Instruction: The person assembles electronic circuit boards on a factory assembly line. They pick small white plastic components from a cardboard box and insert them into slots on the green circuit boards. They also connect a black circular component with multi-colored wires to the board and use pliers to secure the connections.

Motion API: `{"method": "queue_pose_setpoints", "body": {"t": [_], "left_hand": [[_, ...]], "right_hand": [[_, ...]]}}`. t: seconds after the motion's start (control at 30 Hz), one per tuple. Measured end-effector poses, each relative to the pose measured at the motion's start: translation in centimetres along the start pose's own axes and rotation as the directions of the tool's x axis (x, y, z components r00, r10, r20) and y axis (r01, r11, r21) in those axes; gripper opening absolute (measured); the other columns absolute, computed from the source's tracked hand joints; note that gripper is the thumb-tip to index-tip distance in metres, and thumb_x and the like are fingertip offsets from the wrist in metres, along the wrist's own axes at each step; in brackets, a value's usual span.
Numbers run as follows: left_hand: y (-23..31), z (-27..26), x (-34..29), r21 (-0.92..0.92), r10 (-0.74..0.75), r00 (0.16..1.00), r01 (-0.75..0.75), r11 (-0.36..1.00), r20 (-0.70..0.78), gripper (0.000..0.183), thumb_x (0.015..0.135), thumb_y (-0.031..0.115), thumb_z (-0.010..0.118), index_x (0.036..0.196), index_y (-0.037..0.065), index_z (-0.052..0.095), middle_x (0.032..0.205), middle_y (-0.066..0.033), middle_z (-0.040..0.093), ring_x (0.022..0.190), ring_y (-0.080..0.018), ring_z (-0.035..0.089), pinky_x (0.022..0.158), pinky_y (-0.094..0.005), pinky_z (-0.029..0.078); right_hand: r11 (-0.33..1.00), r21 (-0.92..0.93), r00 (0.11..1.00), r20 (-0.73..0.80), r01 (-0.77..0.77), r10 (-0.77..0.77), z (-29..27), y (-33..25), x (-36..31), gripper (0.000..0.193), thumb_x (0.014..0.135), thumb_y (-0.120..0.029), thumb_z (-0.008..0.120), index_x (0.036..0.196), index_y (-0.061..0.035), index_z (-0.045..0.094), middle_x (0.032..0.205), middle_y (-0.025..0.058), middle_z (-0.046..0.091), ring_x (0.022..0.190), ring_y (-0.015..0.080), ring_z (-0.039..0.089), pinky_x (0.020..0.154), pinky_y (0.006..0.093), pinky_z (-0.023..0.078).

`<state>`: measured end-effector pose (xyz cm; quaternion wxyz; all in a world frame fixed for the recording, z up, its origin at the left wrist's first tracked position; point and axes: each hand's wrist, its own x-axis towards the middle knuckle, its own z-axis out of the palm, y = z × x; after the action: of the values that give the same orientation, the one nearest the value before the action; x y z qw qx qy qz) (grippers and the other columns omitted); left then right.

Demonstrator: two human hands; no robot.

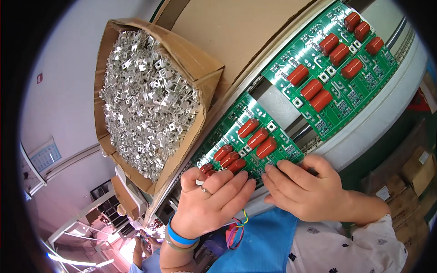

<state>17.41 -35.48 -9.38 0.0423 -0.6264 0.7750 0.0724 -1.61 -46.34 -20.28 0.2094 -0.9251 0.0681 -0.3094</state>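
A green circuit board (277,143) with red cylindrical components (266,147) and small silvery square terminals (271,126) lies before me. My left hand (214,195) covers its near left part, fingers bent and close together over the board beside the red components. My right hand (305,186) is at its near right edge, fingertips drawn together close to the left fingertips. Both hands are closed; whatever their fingertips hold is hidden. Farther right, a larger-looking green board (334,84) carries similar red components and terminals, with neither hand touching it.
An open cardboard box (211,82) heaped with small metal terminals (145,104) stands to the left. Both boards sit along a pale rail (364,123). Cardboard cartons (416,170) are at lower right. Another person's hands (141,245) show at lower left.
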Motion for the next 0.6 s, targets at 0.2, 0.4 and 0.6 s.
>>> {"method": "queue_pose_setpoints", "body": {"t": [0.2, 0.4, 0.6], "left_hand": [[-0.1, -0.1, 0.1, 0.009, 0.024, 0.999, -0.024, 1.000, 0.028, 0.033, 0.072, 0.021, 0.069, 0.103, 0.017, 0.077, 0.111, 0.0036, 0.075, 0.092, -0.0096, 0.064, 0.084, -0.0343, 0.034], [0.0, -0.7, 0.7, 0.067, 0.048, 0.994, -0.055, 0.996, 0.096, 0.035, 0.070, 0.021, 0.069, 0.105, 0.017, 0.076, 0.110, 0.0045, 0.074, 0.093, -0.0095, 0.062, 0.085, -0.0343, 0.034], [0.2, -0.9, 0.7, 0.101, 0.053, 0.991, -0.065, 0.993, 0.119, 0.038, 0.069, 0.021, 0.070, 0.106, 0.016, 0.076, 0.109, 0.0045, 0.074, 0.093, -0.0098, 0.061, 0.087, -0.0349, 0.033]], "right_hand": [[0.999, 0.046, 1.000, 0.018, -0.006, 0.006, 0.0, 0.2, 0.0, 0.028, 0.085, -0.030, 0.073, 0.095, -0.0045, 0.073, 0.106, 0.0062, 0.070, 0.105, 0.0189, 0.061, 0.078, 0.0345, 0.049], [0.997, 0.073, 1.000, 0.008, -0.025, 0.024, 0.0, 0.2, 0.1, 0.025, 0.085, -0.029, 0.073, 0.091, -0.0051, 0.074, 0.106, 0.0066, 0.071, 0.105, 0.0189, 0.061, 0.077, 0.0349, 0.048], [0.997, 0.076, 0.999, 0.001, -0.034, 0.034, 0.0, 0.2, 0.1, 0.023, 0.085, -0.028, 0.073, 0.089, -0.0053, 0.074, 0.105, 0.0062, 0.071, 0.104, 0.0182, 0.062, 0.076, 0.0342, 0.048]]}}
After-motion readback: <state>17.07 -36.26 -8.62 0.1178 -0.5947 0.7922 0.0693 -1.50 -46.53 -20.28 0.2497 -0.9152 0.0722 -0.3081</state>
